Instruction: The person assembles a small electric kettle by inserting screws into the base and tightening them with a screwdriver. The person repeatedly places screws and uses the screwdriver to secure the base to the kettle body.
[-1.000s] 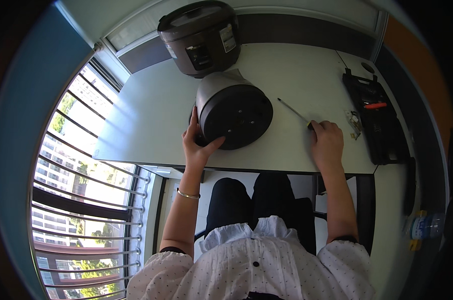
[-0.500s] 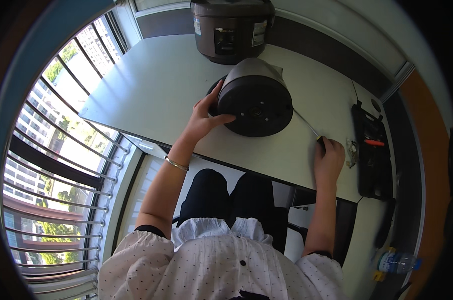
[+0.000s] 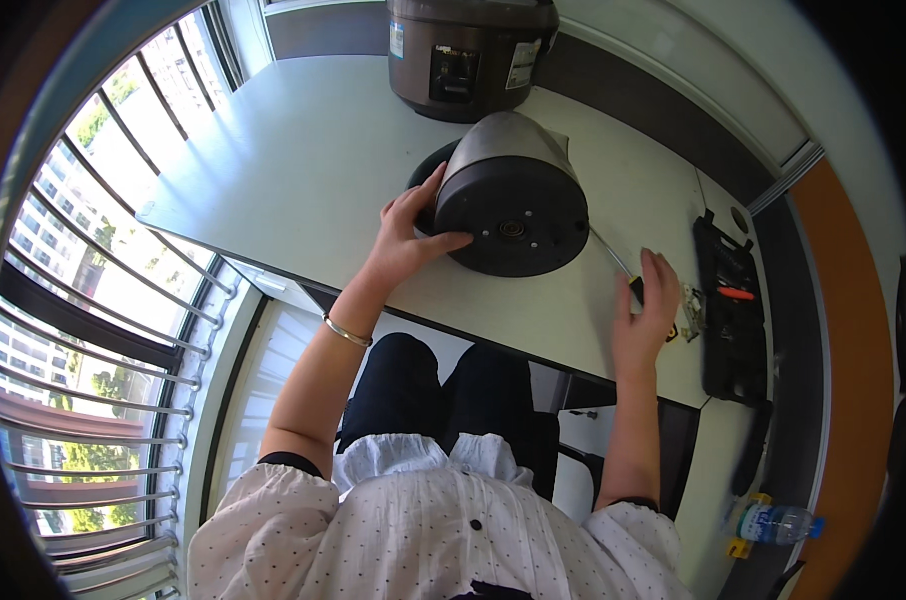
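An electric kettle (image 3: 518, 145) with a silver-grey body lies on its side on the white table, its round black base (image 3: 533, 250) facing me. My left hand (image 3: 408, 225) grips its left side, the thumb resting on the edge of the base and the fingers near the black handle (image 3: 426, 175). To the right of the kettle lies a screwdriver (image 3: 618, 260) with a black and yellow handle, its shaft pointing at the kettle base. Over that handle is my right hand (image 3: 648, 305), fingers stretched out and thumb apart. The palm partly hides the handle.
A brown rice cooker (image 3: 463, 60) stands behind the kettle. On the right lie small metal parts (image 3: 692, 310) and an opened black tool case (image 3: 733, 345) holding an orange-red tool (image 3: 736, 293). A plastic bottle (image 3: 773, 524) is at the lower right; a barred window (image 3: 103, 340) is left.
My right hand has loosened from the screwdriver handle, its fingers straightening. The left hand and kettle keep their hold and place; the whole view has shifted slightly.
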Tool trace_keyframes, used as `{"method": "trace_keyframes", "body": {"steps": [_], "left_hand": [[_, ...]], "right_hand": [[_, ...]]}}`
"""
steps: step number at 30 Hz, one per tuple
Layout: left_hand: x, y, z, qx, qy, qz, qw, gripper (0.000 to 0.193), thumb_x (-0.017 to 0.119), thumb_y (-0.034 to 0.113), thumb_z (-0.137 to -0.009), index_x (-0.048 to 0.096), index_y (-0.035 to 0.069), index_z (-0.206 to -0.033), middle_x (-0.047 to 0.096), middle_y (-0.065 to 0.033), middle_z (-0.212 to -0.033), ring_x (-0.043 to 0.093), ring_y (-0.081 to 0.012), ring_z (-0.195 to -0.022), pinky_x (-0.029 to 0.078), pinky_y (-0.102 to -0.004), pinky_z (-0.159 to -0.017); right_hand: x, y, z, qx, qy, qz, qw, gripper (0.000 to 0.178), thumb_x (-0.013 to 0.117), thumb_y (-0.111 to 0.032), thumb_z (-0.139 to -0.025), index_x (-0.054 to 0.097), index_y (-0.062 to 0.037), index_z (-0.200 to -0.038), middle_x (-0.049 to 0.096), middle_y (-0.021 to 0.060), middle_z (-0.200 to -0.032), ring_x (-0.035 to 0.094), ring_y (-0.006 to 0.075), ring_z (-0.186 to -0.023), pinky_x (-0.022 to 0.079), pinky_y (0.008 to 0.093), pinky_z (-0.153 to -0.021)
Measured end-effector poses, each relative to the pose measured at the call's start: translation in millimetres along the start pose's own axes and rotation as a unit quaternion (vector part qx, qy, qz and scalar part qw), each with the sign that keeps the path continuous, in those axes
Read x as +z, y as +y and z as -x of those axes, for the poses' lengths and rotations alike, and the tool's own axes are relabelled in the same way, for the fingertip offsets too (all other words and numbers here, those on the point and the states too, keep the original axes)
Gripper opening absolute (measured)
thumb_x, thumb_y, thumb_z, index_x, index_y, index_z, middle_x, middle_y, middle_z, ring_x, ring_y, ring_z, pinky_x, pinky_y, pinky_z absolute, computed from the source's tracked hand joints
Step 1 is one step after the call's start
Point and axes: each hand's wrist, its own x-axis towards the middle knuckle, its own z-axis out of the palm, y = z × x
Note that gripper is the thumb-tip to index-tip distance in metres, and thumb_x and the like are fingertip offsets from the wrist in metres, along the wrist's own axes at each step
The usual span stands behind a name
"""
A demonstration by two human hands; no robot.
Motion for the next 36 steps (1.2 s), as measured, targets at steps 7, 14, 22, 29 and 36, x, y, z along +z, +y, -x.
{"method": "trace_keyframes", "body": {"steps": [7,14,22,29,36], "left_hand": [[-0.6,-3.1,5.5,-0.014,0.004,-0.048,0.999,0.091,0.082,0.031,-0.065,0.042,0.012,-0.143,0.062,-0.0061,-0.108,0.05,-0.0213,-0.111,0.018,-0.0365,-0.108],[0.8,6.3,6.9,0.006,0.027,-0.108,0.994,0.09,0.083,0.038,-0.063,0.046,0.009,-0.14,0.064,-0.0074,-0.099,0.054,-0.0217,-0.104,0.018,-0.0402,-0.107],[3.7,15.0,8.2,0.02,0.047,-0.145,0.988,0.088,0.084,0.037,-0.064,0.048,0.01,-0.139,0.061,-0.0057,-0.088,0.048,-0.0216,-0.104,0.018,-0.0394,-0.107],[1.1,13.2,9.2,0.025,0.046,-0.166,0.985,0.089,0.083,0.045,-0.063,0.05,0.007,-0.136,0.064,-0.0078,-0.092,0.057,-0.022,-0.1,0.019,-0.0429,-0.106],[1.9,13.0,9.8,0.031,0.045,-0.16,0.986,0.087,0.084,0.038,-0.064,0.048,0.008,-0.139,0.059,-0.0041,-0.083,0.054,-0.0181,-0.094,0.018,-0.0392,-0.106]], "right_hand": [[19.4,-52.5,-24.1,0.07,-0.073,-0.233,0.967,0.072,0.082,-0.017,-0.071,0.047,0.001,-0.132,0.055,0.021,-0.126,0.05,0.031,-0.122,0.041,0.0403,-0.101],[48.0,-49.0,-35.3,0.171,-0.132,-0.336,0.917,0.071,0.081,-0.011,-0.074,0.045,0.0029,-0.134,0.065,0.0185,-0.112,0.065,0.0224,-0.101,0.051,0.0312,-0.088],[57.4,-37.4,-27.9,0.184,-0.096,-0.38,0.901,0.063,0.078,-0.005,-0.077,0.048,0.0045,-0.131,0.068,0.0117,-0.101,0.066,0.0135,-0.085,0.052,0.0244,-0.076],[51.7,-48.1,-28.3,0.192,-0.11,-0.361,0.906,0.057,0.078,-0.004,-0.076,0.051,0.0041,-0.126,0.068,0.008,-0.1,0.062,0.0099,-0.084,0.048,0.0217,-0.076],[54.7,-46.3,-26.8,0.189,-0.102,-0.373,0.903,0.063,0.078,-0.003,-0.076,0.048,0.0051,-0.131,0.068,0.0105,-0.1,0.065,0.0123,-0.085,0.052,0.0236,-0.075]]}}
